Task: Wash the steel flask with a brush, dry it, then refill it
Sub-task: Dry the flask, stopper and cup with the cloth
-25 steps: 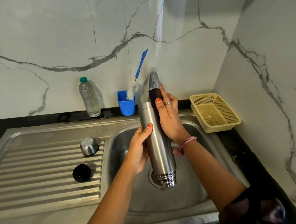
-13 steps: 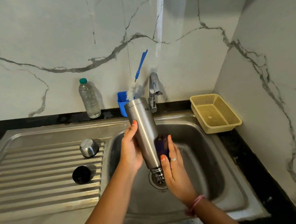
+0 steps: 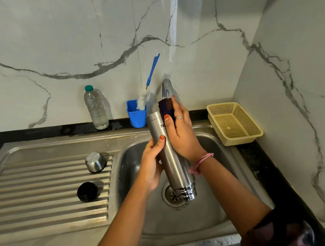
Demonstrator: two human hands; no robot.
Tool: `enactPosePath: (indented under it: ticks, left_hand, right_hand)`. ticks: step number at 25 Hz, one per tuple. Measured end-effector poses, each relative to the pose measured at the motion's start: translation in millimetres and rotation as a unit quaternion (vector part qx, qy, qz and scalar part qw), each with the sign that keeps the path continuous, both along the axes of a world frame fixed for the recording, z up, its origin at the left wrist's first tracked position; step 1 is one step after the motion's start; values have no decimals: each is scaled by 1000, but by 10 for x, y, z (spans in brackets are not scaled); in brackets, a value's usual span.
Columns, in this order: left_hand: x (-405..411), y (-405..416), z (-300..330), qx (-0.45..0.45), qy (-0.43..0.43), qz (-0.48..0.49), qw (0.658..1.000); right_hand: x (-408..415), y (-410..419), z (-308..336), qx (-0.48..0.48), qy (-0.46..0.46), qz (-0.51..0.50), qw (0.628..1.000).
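Steel flask [image 3: 170, 157] held tilted over the sink [image 3: 203, 217], mouth down above the drain.

The left hand [image 3: 150, 164] grips the flask's middle; the right hand [image 3: 179, 129] presses a dark scrub pad [image 3: 165, 106] against its upper end, fingers curled round it, below the tap [image 3: 166, 88].

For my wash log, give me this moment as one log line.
step: wiping flask outside | left hand: holds steel flask tilted over sink, mouth down | right hand: presses dark cloth on flask base | brush: in blue cup
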State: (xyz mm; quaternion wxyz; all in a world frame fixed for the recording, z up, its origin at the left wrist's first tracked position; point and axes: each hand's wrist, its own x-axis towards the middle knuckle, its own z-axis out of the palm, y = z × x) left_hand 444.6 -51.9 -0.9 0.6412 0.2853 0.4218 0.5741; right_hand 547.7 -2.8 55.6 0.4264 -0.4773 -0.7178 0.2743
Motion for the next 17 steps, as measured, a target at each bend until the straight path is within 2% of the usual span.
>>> enactPosePath:
  ticks: [6, 10, 13, 17]
  left_hand:
    - [-104, 35, 44, 19, -94, 11, 995]
    - [-170, 87, 57, -3, -91, 72, 993]
    - [-108, 91, 63, -12, -64, 66, 996]
    - [-22, 68, 97, 16, -21, 29, 999]
  right_hand:
    - [155, -557, -558, 43, -24, 5, 999]
    - [272, -904, -928, 26, 67, 20, 997]
    - [225, -856, -828, 28, 95, 9, 995]
    - [121, -494, -372, -26, 140, 13, 990]
